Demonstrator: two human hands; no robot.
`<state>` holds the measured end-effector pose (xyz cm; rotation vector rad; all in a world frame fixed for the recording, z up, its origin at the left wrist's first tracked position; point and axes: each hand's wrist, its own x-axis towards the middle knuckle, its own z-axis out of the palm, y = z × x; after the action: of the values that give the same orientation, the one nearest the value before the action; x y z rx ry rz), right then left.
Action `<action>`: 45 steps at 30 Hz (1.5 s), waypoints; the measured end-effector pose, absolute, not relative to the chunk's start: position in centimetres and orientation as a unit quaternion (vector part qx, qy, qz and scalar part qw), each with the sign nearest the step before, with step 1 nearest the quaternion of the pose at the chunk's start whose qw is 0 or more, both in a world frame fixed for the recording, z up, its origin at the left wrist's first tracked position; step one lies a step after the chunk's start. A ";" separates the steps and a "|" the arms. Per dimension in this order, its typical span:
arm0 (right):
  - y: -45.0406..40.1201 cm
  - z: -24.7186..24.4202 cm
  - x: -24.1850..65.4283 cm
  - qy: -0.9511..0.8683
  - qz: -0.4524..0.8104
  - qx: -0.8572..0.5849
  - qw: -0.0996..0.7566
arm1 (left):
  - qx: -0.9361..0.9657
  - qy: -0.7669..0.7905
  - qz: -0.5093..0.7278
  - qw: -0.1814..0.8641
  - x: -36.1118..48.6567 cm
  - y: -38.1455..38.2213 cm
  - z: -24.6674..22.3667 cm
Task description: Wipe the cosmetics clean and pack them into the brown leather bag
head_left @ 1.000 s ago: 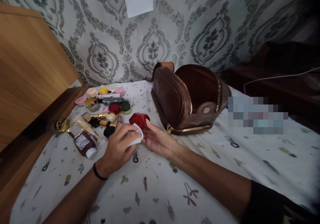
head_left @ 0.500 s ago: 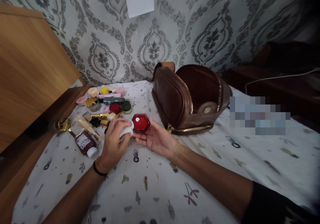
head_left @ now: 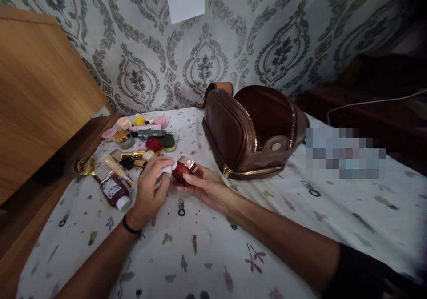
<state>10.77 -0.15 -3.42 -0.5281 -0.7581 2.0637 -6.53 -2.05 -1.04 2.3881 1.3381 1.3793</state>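
Observation:
My right hand (head_left: pixel 208 187) is closed around a red jar (head_left: pixel 182 171) with a shiny gold-coloured lid, tilted so its side shows. Pinched in my left hand (head_left: pixel 150 188) is a white cloth or tissue (head_left: pixel 167 169), right beside the jar. Left of my hands lies a group of cosmetics: a dark bottle with a white cap (head_left: pixel 113 191), a green tube (head_left: pixel 151 134), a red jar on the sheet (head_left: pixel 154 145) and a dark green jar (head_left: pixel 168 143). A brown leather bag (head_left: pixel 230 134) stands unzipped beyond my right hand.
The patterned white sheet (head_left: pixel 187 254) lies under everything. A wooden cabinet (head_left: pixel 43 99) rises at the left, and a patterned wall (head_left: pixel 233 45) stands behind. At the right are a blurred patch (head_left: pixel 345 153) and a pale cable (head_left: pixel 373 101).
My right hand has turned over from palm up, its thumb now over the red jar. The jar has tipped from showing its red face to showing its side. My left hand has shifted slightly left.

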 end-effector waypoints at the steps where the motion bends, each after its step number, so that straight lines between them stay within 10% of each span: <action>1: -0.2 -3.4 10.7 -0.310 0.822 -0.216 0.426 | 0.790 0.424 0.443 0.025 -6.5 -2.2 -0.9; 16: -0.3 -3.6 10.5 -0.285 0.834 -0.195 0.430 | 0.807 0.452 0.379 0.026 -5.8 -2.0 -2.4; 27: -0.2 -3.6 10.9 -0.295 0.832 -0.184 0.433 | 0.620 0.445 0.506 0.403 -7.1 -1.1 -2.1; 45: -0.4 -3.7 10.5 -0.304 0.828 -0.201 0.425 | 0.806 0.420 0.412 0.061 -6.4 -1.6 -2.3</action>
<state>10.48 -0.37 -3.72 -0.5032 -0.7614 2.0719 -6.40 -1.59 -2.31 2.4394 1.2710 1.2452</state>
